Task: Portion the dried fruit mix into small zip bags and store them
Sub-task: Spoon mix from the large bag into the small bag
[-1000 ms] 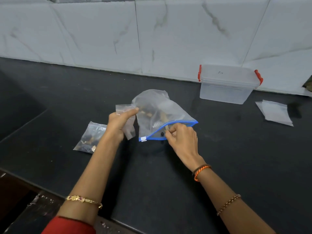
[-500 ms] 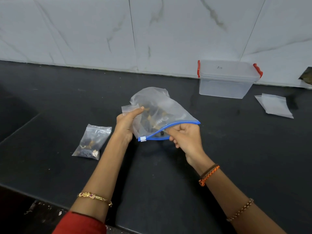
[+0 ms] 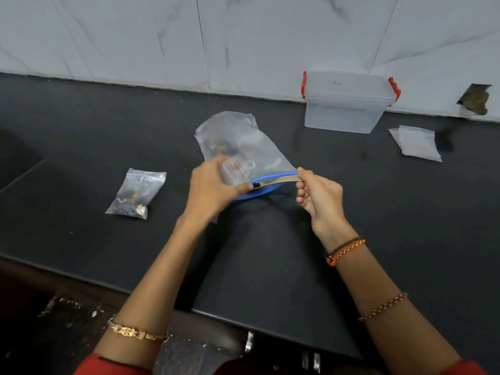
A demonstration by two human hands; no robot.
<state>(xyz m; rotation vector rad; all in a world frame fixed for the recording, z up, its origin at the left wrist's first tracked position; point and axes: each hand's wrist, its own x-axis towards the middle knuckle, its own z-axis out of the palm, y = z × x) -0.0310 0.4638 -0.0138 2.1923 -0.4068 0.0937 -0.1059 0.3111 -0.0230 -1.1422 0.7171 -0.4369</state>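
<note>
Now both hands work the big clear blue-zippered plastic bag (image 3: 243, 147).
Left hand (image 3: 213, 188) pinches its slider, right hand (image 3: 319, 196) pinches the corner; floppy, light film, best held by the stiffer zip edge.

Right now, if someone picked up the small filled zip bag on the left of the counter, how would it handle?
The small filled zip bag is probably floppy: its thin clear film is creased. Its contents are bunched at one end, so they would likely shift and sag. Probably light.

Left hand (image 3: 213, 185): centre frame, fingers curled, fingertip pinching at the large zip bag (image 3: 243, 147).
Right hand (image 3: 319, 196): right of centre, fingers curled, pinching the bag's corner.
</note>
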